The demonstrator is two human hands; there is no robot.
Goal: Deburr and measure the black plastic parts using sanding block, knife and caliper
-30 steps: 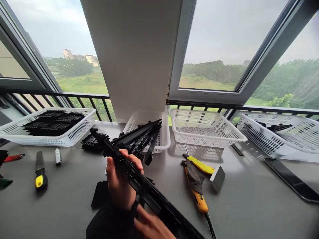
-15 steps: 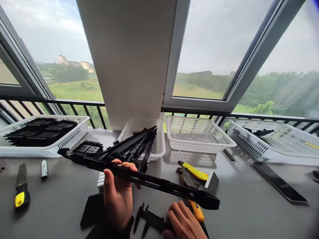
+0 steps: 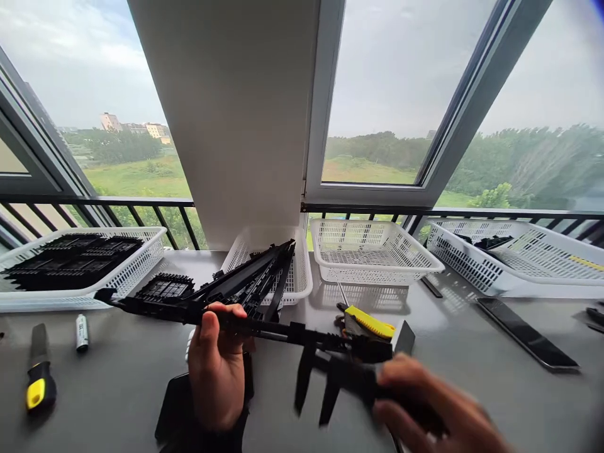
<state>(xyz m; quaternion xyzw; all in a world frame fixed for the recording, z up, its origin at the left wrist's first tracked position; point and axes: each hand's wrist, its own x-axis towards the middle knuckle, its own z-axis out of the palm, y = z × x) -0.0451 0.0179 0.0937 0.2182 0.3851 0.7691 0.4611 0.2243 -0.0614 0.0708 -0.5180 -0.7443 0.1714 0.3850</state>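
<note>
My left hand (image 3: 218,368) grips a long black plastic strip (image 3: 278,330) near its middle, thumb in front and fingers over the top. The strip runs across the view, tilted slightly down to the right. In my right hand (image 3: 438,402), smeared by motion, is a black caliper (image 3: 349,375) with its jaws parted and pointing down. The caliper is close beneath the strip's right part; whether they touch I cannot tell. A dark phone-like slab (image 3: 172,406) lies partly hidden behind my left wrist.
Black strips lean in a white basket (image 3: 302,286). Other white baskets stand at left (image 3: 141,277), centre right (image 3: 377,277) and far right (image 3: 533,283). A yellow cutter (image 3: 370,322), a black phone (image 3: 526,333), a marker (image 3: 82,333) and a yellow-black handled tool (image 3: 40,377) lie on the table.
My right hand has lifted the caliper from the table and moved it up and right, near the strip. The strip's right end has risen and shifted left.
</note>
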